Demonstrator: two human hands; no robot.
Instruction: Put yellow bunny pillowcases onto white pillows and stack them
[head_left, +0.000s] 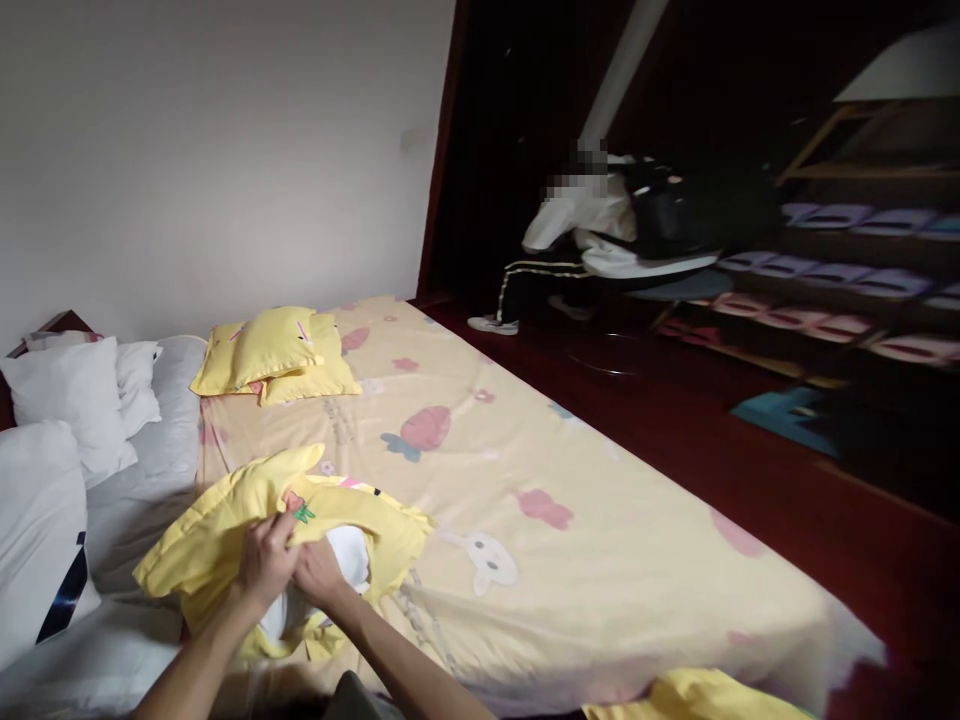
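Yellow pillowcase (217, 535) gripped at open edge by left hand (266, 562), fingers curled, fabric pinched. Right hand (319, 575) pressed just beside, fingers closed on same edge, white pillow (351, 555) seen inside. Pillowcase laid at near left of bed (600, 520), on yellow printed sheet. Two yellow pillows (274, 355) stacked far left. Dark red floor (750, 470) at right; person (592, 230) seated far. Pillowcase wrinkled, small strawberry print shown near fingers.

The yellow pillowcase (225, 535) largely hides the white pillow (346, 555).

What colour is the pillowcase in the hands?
Yellow pillowcase with a little cartoon print, seen best in the head view.
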